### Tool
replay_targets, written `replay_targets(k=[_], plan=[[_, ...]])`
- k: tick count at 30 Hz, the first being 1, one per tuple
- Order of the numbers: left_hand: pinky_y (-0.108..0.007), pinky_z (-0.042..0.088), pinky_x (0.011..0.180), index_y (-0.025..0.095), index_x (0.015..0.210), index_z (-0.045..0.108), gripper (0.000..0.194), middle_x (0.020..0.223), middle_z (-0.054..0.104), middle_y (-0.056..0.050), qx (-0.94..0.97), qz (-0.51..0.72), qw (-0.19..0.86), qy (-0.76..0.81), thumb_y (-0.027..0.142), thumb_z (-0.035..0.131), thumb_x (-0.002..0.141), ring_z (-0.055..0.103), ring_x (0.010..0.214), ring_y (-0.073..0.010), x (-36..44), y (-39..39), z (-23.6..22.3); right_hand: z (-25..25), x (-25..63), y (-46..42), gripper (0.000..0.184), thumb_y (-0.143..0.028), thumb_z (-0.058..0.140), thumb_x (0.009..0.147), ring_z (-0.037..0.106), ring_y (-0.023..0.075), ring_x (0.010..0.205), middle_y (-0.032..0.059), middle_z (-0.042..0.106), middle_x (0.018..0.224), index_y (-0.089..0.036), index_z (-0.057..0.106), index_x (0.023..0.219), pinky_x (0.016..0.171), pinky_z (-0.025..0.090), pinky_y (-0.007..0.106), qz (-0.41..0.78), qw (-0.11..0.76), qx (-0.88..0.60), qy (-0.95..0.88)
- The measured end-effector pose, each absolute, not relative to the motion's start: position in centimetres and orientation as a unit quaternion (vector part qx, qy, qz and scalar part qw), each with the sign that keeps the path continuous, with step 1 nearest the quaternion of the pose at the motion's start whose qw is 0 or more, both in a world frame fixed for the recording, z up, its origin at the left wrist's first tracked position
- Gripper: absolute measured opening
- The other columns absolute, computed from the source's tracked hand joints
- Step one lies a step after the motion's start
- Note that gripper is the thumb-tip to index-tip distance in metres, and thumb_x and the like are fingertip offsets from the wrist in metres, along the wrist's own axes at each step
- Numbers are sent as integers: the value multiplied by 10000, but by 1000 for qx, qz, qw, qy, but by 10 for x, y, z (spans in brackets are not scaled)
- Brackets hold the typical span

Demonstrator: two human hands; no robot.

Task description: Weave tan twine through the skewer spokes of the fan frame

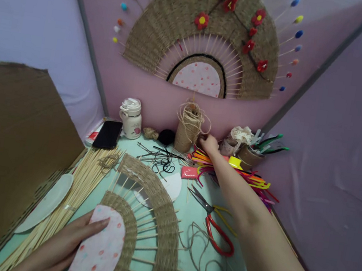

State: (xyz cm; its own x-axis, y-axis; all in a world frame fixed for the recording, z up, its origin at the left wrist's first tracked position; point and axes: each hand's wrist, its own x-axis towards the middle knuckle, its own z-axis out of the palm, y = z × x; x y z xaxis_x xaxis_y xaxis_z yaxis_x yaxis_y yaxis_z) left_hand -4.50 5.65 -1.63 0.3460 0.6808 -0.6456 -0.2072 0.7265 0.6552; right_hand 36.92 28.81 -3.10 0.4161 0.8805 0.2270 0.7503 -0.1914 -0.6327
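My left hand (73,237) grips a half-made woven fan (169,239) by its white, pink-dotted half-round centre, thumb on top. Bare sticks run between the fan's inner and outer woven bands. At the back of the table, my right hand (209,144) is stretched out beside a cone of jute twine (187,129). Its fingers are curled at something small and brown that I cannot make out. Below that hand lie bright pipe cleaners (253,179). Scissors (213,211) with red and yellow handles lie open right of the fan, near a loose length of twine (205,263).
A bundle of thin sticks (86,180), a white plate (48,206) and cardboard (11,140) are at left. A phone (108,134), a white bottle (131,118), black yarn (167,137) and a pot of glue sticks (251,156) line the back. A finished fan (172,19) hangs above.
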Motion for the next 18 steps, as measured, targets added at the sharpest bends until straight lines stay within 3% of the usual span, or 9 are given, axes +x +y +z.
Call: replay_targets(k=[3,7,11,14,18], plan=[[-305,540,648,139,1046,601,412,848,723,-93,247,284,776,505,223,748,671,684,689,-218,-45,55,-14,-19,370,264,277,-240,519,759,483,287,1081,154,562,1080,-160,591,1015,940,346,499,24,399,-774,-491],[-301,551,639,134,1009,604,392,831,724,-92,257,295,764,513,207,758,656,687,677,-215,-46,55,-11,2,356,214,187,-159,486,752,518,211,954,102,577,965,-158,595,903,910,386,374,4,506,-692,-514],[-275,556,560,127,922,618,289,746,720,-76,282,319,738,523,182,741,667,671,576,-192,-51,56,-6,15,322,150,109,-265,545,797,547,146,737,28,606,776,-177,607,811,742,439,280,227,497,-596,-588],[-261,554,511,132,904,626,281,723,721,-66,299,354,715,524,147,739,648,668,551,-195,-54,56,-1,15,297,107,244,-407,559,808,584,143,759,40,644,815,-170,615,815,717,460,265,436,436,-518,-592],[-270,563,521,137,902,630,281,751,729,-70,302,395,699,514,136,732,639,681,590,-217,-58,56,1,9,280,68,340,-474,597,769,609,146,803,58,668,882,-174,607,930,720,468,266,590,363,-461,-554]])
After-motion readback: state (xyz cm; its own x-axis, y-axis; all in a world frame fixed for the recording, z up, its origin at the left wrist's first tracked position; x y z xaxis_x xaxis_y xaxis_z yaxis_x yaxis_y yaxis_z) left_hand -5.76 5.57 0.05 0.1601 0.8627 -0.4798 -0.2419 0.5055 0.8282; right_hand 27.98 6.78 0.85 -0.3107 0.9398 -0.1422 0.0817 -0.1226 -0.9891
